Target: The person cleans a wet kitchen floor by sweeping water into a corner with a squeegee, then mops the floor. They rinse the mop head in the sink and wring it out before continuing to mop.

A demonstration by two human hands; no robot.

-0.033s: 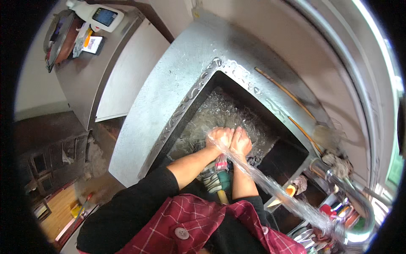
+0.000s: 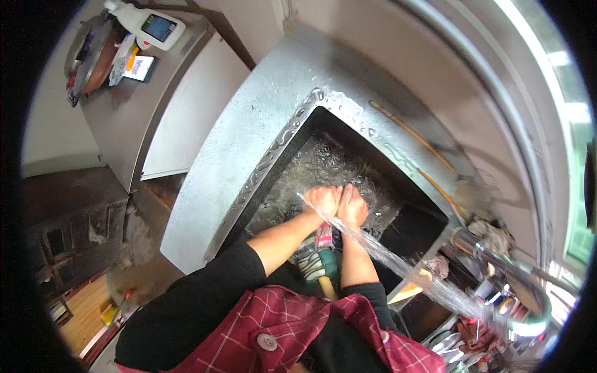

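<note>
My left hand (image 2: 321, 199) and my right hand (image 2: 352, 206) are closed side by side over the churning water in the metal sink (image 2: 250, 168); whatever they grip is hidden. A clear stream of water (image 2: 404, 270) runs diagonally from the curved tap (image 2: 532, 308) at the lower right across my wrists. Just below my hands, between my forearms, lie a pink-and-red item (image 2: 323, 235), a green-and-cream striped item (image 2: 314, 266) and a yellow piece (image 2: 326, 287), too unclear to name.
A side cabinet (image 2: 180, 109) at upper left carries a white jug (image 2: 163, 30) and a brown pan (image 2: 99, 65). Thin sticks (image 2: 410, 133) lie along the sink's back ledge. Crumpled cloths (image 2: 491, 235) and cluttered utensils (image 2: 448, 345) are at the right, beside a window (image 2: 577, 124).
My closed hands have shifted very slightly up and left in the picture, along with a small shift of the view. The splashing water has changed shape.
</note>
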